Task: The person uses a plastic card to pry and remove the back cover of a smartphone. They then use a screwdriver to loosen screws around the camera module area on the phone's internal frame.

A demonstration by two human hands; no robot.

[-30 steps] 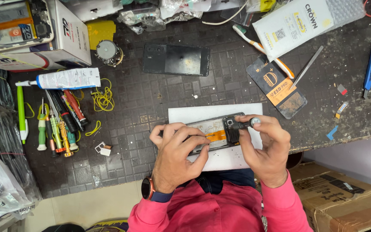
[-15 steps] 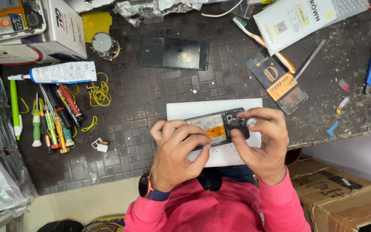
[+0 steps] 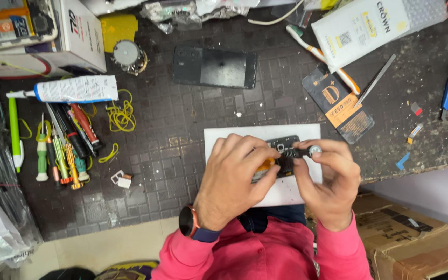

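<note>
With the back cover (image 3: 214,67) already off at upper centre, the left hand (image 3: 234,179) grips the opened phone (image 3: 281,155) while the right hand (image 3: 327,181) pinches a screwdriver (image 3: 299,152), apparently working its screws.

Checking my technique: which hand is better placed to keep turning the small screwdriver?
Probably the right hand: its fingertips pinch the screwdriver at its cap, while the left hand steadies the opened phone.

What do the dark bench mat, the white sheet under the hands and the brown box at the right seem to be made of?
Dark grid-patterned bench mat: probably rubber, matte, moulded squares, scuffed. Flat white rectangular sheet: looks like paper or thin card, dull and unmarked. Brown box: corrugated cardboard by its colour and folded flaps.
</note>
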